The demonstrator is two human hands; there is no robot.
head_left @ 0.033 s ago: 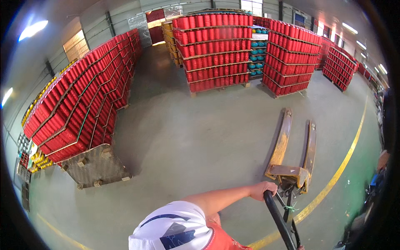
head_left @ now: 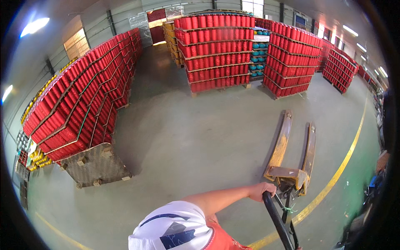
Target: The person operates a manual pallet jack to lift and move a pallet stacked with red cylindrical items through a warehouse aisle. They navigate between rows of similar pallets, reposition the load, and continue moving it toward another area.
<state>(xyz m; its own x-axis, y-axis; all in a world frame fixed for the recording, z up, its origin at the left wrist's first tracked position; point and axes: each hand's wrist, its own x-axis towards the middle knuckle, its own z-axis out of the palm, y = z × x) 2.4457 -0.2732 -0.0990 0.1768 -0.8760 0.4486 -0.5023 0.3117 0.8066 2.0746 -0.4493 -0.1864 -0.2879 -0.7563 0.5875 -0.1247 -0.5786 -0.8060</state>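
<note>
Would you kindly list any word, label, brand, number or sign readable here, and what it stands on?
None can be read.
Stacked red cylinders: any print is too small to read.
Worn yellow metal pallet truck: any lettering is too small or blurred.
White sleeve with dark blue patches: no legible words.

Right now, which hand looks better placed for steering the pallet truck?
Left, probably: the left hand is wrapped around the upper end of the black handle of the pallet truck, while the right hand's grip cannot be made out.
</note>
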